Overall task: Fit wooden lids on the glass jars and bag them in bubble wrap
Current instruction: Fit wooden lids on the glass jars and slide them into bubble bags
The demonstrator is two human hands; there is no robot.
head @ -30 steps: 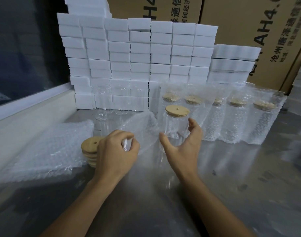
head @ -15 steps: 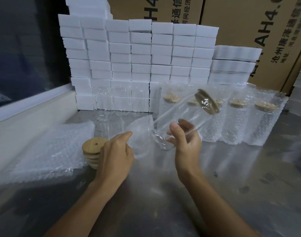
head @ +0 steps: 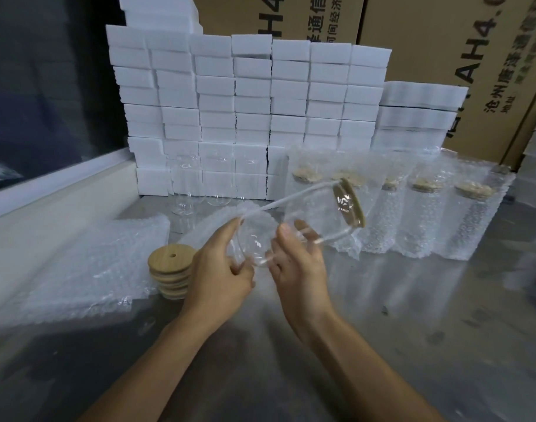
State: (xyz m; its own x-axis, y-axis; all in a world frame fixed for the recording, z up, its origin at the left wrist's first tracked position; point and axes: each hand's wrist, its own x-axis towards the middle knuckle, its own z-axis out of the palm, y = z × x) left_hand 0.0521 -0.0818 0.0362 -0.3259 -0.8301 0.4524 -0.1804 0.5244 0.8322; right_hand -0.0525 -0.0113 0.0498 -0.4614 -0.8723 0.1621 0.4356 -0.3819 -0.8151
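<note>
- The right hand (head: 300,263) holds a lidded glass jar (head: 309,220) off the bench (head: 382,345), its grip curled round the lower part of the glass, thumb on the near side and fingers behind.
- The jar is tilted on its side: its wooden lid (head: 350,204) points up and toward the far right, its base toward the left hand.
- The left hand (head: 222,272) pinches the open mouth of a bubble-wrap bag (head: 230,217), thumb and fingers closed on the film just beside the jar's base. Whether the base is already inside the mouth cannot be told through the clear film.
- A stack of wooden lids (head: 171,271) stands on the bench just left of the left hand, the top one showing a small hole.
- A pile of flat bubble-wrap bags (head: 87,269) lies toward the bench's left edge, touching the lid stack.
- A row of bagged jars (head: 428,214) stands upright along the far right part of the bench, lids showing through the wrap.
- Empty glass jars (head: 199,184) without lids stand at the far side, against a wall of stacked white foam blocks (head: 248,95).
- Cardboard boxes (head: 443,56) with printed lettering rise behind the blocks.
</note>
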